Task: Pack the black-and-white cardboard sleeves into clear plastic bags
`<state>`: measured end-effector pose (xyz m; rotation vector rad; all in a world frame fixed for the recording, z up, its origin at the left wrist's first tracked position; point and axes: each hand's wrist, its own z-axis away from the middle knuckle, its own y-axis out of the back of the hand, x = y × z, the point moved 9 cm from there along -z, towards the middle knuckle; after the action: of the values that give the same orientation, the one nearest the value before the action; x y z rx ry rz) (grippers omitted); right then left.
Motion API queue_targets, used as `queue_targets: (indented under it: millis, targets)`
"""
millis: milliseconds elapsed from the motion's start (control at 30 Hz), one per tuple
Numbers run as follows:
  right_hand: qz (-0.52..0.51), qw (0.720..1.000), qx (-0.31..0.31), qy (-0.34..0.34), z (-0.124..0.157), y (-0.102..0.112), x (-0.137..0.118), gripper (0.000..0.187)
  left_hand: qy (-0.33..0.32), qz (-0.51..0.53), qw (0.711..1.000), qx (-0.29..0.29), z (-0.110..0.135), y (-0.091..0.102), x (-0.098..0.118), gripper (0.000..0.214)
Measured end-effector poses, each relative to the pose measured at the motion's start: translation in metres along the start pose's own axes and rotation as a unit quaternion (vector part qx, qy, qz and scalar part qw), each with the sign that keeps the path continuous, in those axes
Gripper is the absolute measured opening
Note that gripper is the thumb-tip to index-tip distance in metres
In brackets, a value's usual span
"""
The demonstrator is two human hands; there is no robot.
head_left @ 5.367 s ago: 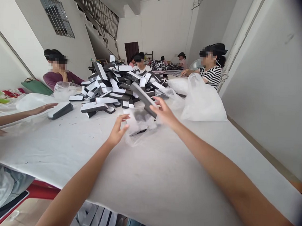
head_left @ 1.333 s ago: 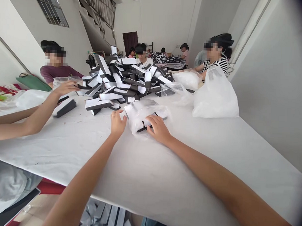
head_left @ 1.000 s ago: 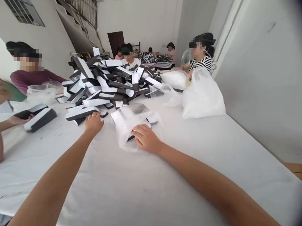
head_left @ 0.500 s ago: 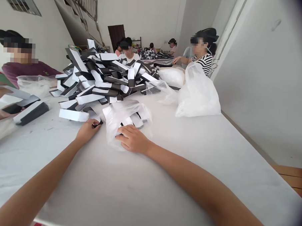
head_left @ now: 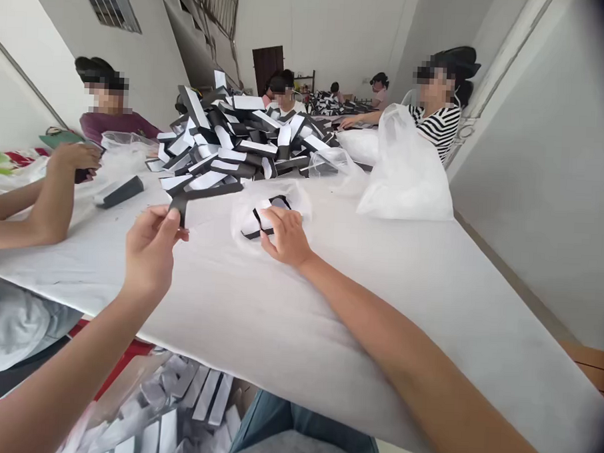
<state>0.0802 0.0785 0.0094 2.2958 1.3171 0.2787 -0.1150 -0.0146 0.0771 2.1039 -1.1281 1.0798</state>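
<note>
My left hand (head_left: 149, 246) is raised above the white table (head_left: 329, 301), pinching one end of a flat black-and-white box piece (head_left: 203, 194) that juts toward the pile. My right hand (head_left: 286, 236) rests with curled fingers on a clear plastic bag (head_left: 263, 208) holding several black-and-white pieces, pressing it to the table. A big heap of black-and-white boxes (head_left: 240, 140) lies just beyond both hands.
A co-worker's hands (head_left: 67, 166) work at the left beside a dark box (head_left: 119, 192). Other people sit round the table. White plastic bags (head_left: 407, 171) stand at the right near the wall. Finished pieces lie on the floor below the table edge (head_left: 184, 408).
My left hand has pulled a box piece from the foot of the pile and lifted it toward me. My right hand stays on the plastic bag. The co-worker's hands shifted at the left.
</note>
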Motion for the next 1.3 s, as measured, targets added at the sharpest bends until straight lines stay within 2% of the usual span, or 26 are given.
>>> queue_targets:
  millis: [67,133,233,367,467,533,600,667,767,833,867,900,967,1033,1167,1233,1300]
  targets:
    - [-0.001,1.0,0.028,-0.007,0.002,0.016,0.005,0.065,0.026,0.126,0.992,-0.012,-0.001,-0.019,0.03,0.018]
    - [-0.001,0.999,0.046,-0.022,0.006,0.03,0.011,0.084,0.02,0.214,0.976,-0.037,-0.001,-0.038,0.061,0.02]
    - [-0.006,0.998,0.045,-0.031,0.016,0.049,0.015,0.096,0.056,0.265,0.96,-0.073,-0.002,-0.061,0.078,0.023]
    - [-0.038,0.999,0.018,-0.007,0.032,0.071,0.009,0.097,0.145,0.289,0.94,-0.106,-0.003,-0.084,0.066,0.023]
    - [-0.09,0.996,0.005,-0.029,0.038,0.085,0.004,0.095,0.188,0.259,0.934,-0.159,0.001,-0.111,0.057,0.023]
    - [-0.14,0.987,-0.014,-0.074,0.038,0.086,0.003,0.091,0.186,0.224,0.935,-0.203,0.0,-0.136,0.05,0.025]
    - [-0.198,0.966,-0.042,-0.158,0.039,0.079,0.008,0.084,0.151,0.191,0.941,-0.235,-0.006,-0.16,0.041,0.028]
    - [-0.247,0.934,-0.051,-0.252,0.044,0.071,0.02,0.078,0.101,0.158,0.956,-0.225,-0.017,-0.174,0.026,0.033]
    - [-0.293,0.893,-0.012,-0.342,0.055,0.068,0.047,0.07,0.039,0.051,0.984,-0.167,-0.025,-0.176,-0.001,0.041]
    - [-0.325,0.864,0.014,-0.384,0.064,0.067,0.071,0.067,-0.045,-0.083,0.982,-0.166,-0.015,-0.175,-0.008,0.029]
    - [-0.34,0.849,0.023,-0.404,0.069,0.065,0.082,0.067,-0.109,-0.158,0.963,-0.188,-0.005,-0.179,-0.007,0.03]
    - [-0.353,0.834,0.032,-0.423,0.074,0.062,0.093,0.066,-0.172,-0.233,0.933,-0.215,0.006,-0.183,-0.007,0.042]
    - [-0.372,0.804,0.044,-0.462,0.085,0.057,0.11,0.064,-0.241,-0.344,0.872,-0.25,0.023,-0.187,-0.015,0.065]
    - [-0.392,0.778,0.05,-0.488,0.092,0.051,0.118,0.062,-0.246,-0.419,0.838,-0.249,0.022,-0.182,-0.027,0.069]
    - [-0.461,0.737,0.024,-0.494,0.086,0.049,0.108,0.059,-0.217,-0.502,0.82,-0.165,-0.011,-0.155,-0.04,0.049]
    - [-0.518,0.7,-0.044,-0.49,0.076,0.05,0.094,0.059,-0.192,-0.501,0.83,-0.152,-0.026,-0.143,-0.047,0.035]
    - [-0.568,0.655,-0.154,-0.474,0.066,0.051,0.073,0.06,-0.15,-0.463,0.86,-0.156,-0.034,-0.132,-0.055,0.019]
